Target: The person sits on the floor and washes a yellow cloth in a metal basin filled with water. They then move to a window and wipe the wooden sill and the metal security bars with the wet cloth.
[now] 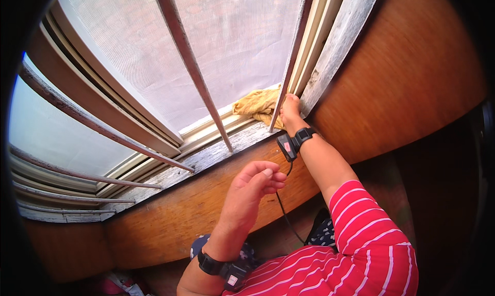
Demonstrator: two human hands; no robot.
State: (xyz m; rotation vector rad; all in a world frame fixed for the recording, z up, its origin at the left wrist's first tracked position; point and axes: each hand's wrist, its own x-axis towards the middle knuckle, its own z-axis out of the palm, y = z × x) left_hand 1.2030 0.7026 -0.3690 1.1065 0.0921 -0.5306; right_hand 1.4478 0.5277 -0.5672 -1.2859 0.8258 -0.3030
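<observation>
My right hand [291,107] reaches past a metal window bar [281,91] into the lower right corner of the window frame. It grips a crumpled yellow cloth [253,102], which lies bunched over the bottom track [210,126]; the fingers are partly hidden by the bar and the cloth. My left hand [257,180] hovers in front of the wooden panel below the sill, its fingers curled and the thumb against them. Nothing shows in its grasp. A thin black cable [284,211] passes behind those fingers.
Several worn vertical bars [193,68] stand before the mesh screen [239,37]. Paint flakes from the white sill [247,139]. Brown wood panelling [402,75] borders the window at the right. Each wrist carries a strapped black device [287,147]; the cable hangs from the right one.
</observation>
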